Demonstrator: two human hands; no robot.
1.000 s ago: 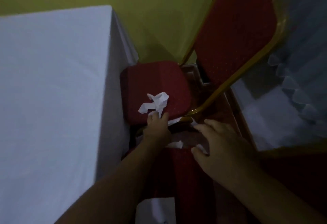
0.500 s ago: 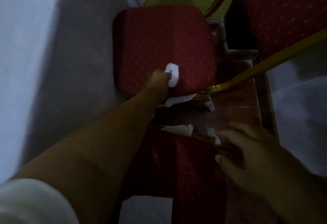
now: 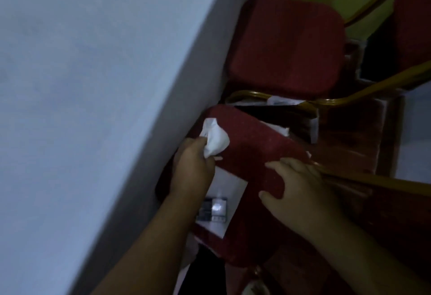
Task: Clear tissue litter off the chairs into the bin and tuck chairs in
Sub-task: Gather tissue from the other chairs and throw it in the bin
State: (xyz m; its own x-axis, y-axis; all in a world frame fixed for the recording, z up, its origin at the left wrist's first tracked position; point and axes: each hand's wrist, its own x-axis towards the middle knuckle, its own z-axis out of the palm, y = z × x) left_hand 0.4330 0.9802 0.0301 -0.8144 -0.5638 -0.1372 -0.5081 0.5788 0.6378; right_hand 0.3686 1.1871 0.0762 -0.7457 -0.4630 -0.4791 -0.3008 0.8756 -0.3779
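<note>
1. The left hand (image 3: 193, 164) is clenched on a crumpled white tissue (image 3: 214, 139), held just above the near chair (image 3: 251, 154) at its left edge, beside the white-draped desk (image 3: 93, 84).
2. The right hand (image 3: 298, 187) is spread, fingers loose, resting on the near chair's red padding beside its gold frame (image 3: 373, 180); it grips nothing.
3. The far chair (image 3: 286, 45) has a bare red seat, close against the desk's cloth.
4. White scraps (image 3: 282, 101) lie in the gap between the two chairs.
5. A white card with a dark print (image 3: 219, 206) lies under the left wrist.
</note>
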